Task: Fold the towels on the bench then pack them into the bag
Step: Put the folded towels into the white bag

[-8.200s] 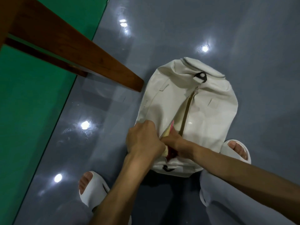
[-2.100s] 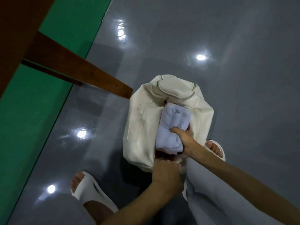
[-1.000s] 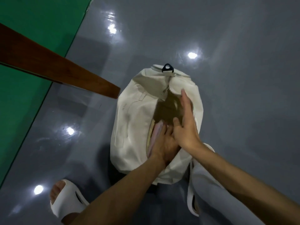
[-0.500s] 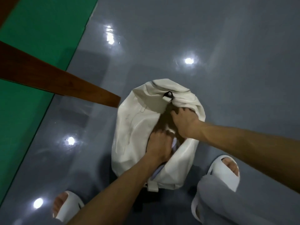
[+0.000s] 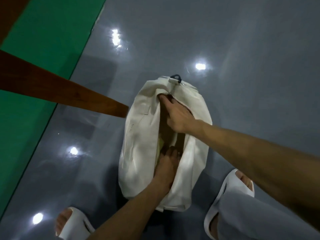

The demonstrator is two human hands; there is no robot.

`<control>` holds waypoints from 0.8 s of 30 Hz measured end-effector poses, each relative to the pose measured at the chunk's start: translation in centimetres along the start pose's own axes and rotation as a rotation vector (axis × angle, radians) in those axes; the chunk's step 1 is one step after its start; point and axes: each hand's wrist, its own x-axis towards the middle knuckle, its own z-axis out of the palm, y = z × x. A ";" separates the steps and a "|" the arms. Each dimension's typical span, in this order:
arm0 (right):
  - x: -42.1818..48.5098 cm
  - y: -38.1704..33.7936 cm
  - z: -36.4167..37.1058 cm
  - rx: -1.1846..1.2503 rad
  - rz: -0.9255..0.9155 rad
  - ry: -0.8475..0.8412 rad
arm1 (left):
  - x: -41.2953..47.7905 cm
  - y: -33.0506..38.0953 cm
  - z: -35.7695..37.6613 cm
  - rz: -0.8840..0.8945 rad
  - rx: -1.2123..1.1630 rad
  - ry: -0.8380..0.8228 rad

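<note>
- The right hand [image 5: 179, 118] lies palm-down over the far half of the bag's [image 5: 138, 153] mouth. Its fingers are nearly straight and reach to the far end of the opening, just short of the zipper end [image 5: 173, 90]. It clasps nothing that shows, and its heel rests against the bag's right flap.
- The left hand [image 5: 166, 165] goes into the near half of the same opening, with the forearm crossing the bag's near end. Its fingertips dip out of sight inside, so I cannot tell whether it is clenched on anything or relaxed.
- The bag is white and soft and lies lengthwise on its side, unzipped along the top. A black loop [image 5: 175, 77] sits at its far end.
- Inside the bag, a sliver of yellow towel [image 5: 159, 146] shows along the left edge of the opening, just beside the left hand's knuckles. The rest of the contents is hidden in shadow.
- The bag rests on a glossy grey floor [image 5: 251, 49].
- The end of the wooden bench [image 5: 72, 96] stops just left of the bag's far half, with green flooring [image 5: 34, 70] beyond it.
- A white slipper [image 5: 76, 222] stands near the bag's near-left corner.
- Another slipper [image 5: 230, 191] stands at the bag's near right, partly under a grey trouser leg [image 5: 245, 215].
</note>
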 end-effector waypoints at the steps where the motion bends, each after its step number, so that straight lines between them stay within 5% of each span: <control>1: -0.3 0.0 0.4 -0.002 0.003 0.003 | 0.7 0.0 0.0 -0.025 -0.061 0.054; 9: -1.0 0.1 2.2 0.242 0.293 -0.244 | 0.9 0.6 -1.8 -0.026 -0.335 0.065; 11: -1.8 0.3 2.0 0.265 0.304 -0.218 | 0.8 0.9 -2.9 -0.022 -0.309 0.003; 14: -3.1 0.4 1.7 0.295 0.322 -0.160 | 1.4 0.4 -3.0 -0.094 -0.238 0.159; 17: -4.5 -0.6 1.2 0.388 0.346 -0.132 | -0.1 -1.0 -5.1 -0.182 -0.404 0.310; 20: -6.3 -2.7 -0.1 0.579 0.408 -0.064 | -3.4 -3.1 -8.0 -0.167 -0.571 0.246; 24: -10.0 -6.5 -2.7 0.760 0.409 0.015 | -7.5 -6.4 -11.4 -0.233 -0.527 0.354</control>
